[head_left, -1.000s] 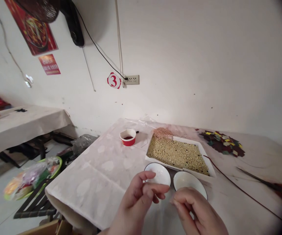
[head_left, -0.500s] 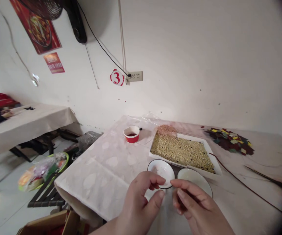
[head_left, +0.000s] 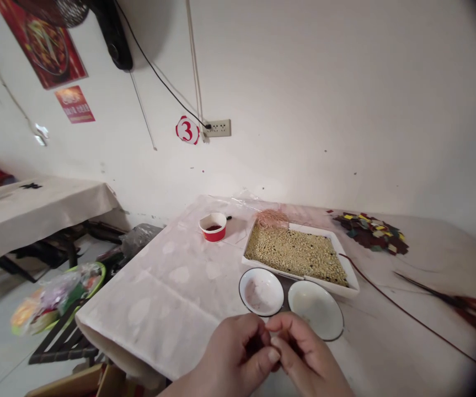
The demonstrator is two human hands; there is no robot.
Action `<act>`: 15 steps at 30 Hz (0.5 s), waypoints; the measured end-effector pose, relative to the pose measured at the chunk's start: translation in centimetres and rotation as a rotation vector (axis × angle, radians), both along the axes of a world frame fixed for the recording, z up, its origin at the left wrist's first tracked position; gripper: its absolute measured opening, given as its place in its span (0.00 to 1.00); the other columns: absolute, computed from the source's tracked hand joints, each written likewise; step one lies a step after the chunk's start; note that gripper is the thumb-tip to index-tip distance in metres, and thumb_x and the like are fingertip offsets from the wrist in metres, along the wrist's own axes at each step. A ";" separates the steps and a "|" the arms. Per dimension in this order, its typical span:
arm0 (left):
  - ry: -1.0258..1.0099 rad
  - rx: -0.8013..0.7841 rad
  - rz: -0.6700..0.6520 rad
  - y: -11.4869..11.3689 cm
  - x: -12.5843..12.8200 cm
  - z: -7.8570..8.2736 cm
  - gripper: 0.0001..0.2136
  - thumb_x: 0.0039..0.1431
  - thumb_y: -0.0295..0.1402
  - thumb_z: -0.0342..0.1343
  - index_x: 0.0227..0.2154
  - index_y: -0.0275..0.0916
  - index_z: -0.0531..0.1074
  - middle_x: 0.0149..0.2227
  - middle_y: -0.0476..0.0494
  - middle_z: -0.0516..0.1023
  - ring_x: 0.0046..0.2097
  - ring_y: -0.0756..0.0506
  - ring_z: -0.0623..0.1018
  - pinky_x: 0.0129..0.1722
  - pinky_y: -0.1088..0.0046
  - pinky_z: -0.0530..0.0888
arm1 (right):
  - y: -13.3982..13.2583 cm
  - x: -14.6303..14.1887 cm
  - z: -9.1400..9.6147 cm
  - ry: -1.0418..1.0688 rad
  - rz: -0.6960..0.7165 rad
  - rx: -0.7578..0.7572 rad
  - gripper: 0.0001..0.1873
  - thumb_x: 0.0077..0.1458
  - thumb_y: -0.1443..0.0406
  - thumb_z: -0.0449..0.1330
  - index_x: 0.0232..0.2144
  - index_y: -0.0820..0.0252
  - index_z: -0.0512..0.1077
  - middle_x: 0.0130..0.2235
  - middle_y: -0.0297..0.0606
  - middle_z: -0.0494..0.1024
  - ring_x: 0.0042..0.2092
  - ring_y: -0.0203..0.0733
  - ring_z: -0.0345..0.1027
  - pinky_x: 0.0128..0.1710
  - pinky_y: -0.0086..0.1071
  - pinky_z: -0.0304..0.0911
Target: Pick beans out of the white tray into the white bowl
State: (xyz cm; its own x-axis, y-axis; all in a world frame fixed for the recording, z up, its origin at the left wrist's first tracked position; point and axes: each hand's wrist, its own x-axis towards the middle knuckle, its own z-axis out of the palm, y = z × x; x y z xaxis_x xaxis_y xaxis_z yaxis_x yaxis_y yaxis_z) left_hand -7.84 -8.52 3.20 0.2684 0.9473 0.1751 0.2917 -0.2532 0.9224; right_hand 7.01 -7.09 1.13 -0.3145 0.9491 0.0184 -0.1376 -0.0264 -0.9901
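Near the table's front edge, my left hand (head_left: 241, 353) and my right hand (head_left: 299, 353) meet fingertip to fingertip. Both are closed in a pinch, and whatever lies between the fingers is hidden or too small to name. Just beyond them stand two dark-rimmed white dishes. The left dish (head_left: 261, 291) has a pale pinkish residue inside; the right dish (head_left: 316, 309) is wider and partly behind my right hand. Behind the dishes sits a white tray (head_left: 352, 284) full of small pale beads (head_left: 299, 253) with some dark ones mixed in.
A red and white paper cup (head_left: 214, 231) with dark red contents stands left of the tray. Pinkish thin strands (head_left: 272, 218) lie at its back corner. Coloured flat pieces (head_left: 372, 234), a thin dark red cord (head_left: 403, 303) and scissors (head_left: 456, 303) lie to the right.
My hands have come together, fingertips now touching, and sit slightly lower, uncovering more of the dishes. The whole view has shifted, so table and wall things appear further left.
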 end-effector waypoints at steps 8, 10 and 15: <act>0.126 0.080 0.010 0.9 0.3 -1.2 0.11 0.58 0.35 0.51 0.22 0.39 0.65 0.24 0.41 0.79 0.27 0.47 0.75 0.29 0.73 0.67 | 0.7 -0.4 -1.2 0.037 0.040 0.031 0.17 0.56 0.49 0.54 0.30 0.56 0.67 0.25 0.29 0.66 0.26 0.35 0.60 0.28 0.28 0.60; -0.012 -0.018 0.005 1.1 0.3 -1.9 0.13 0.60 0.39 0.50 0.22 0.39 0.63 0.24 0.43 0.77 0.27 0.47 0.74 0.28 0.74 0.66 | 0.9 -0.3 -1.6 0.048 0.048 0.034 0.18 0.56 0.49 0.53 0.33 0.56 0.68 0.25 0.30 0.67 0.26 0.36 0.61 0.28 0.29 0.61; -0.397 -0.334 -0.005 1.8 0.0 -3.5 0.19 0.54 0.49 0.56 0.23 0.38 0.61 0.21 0.52 0.68 0.23 0.53 0.65 0.24 0.78 0.60 | 1.8 -0.2 -2.3 0.115 0.162 0.023 0.15 0.51 0.54 0.59 0.37 0.57 0.71 0.27 0.33 0.72 0.29 0.40 0.69 0.32 0.33 0.64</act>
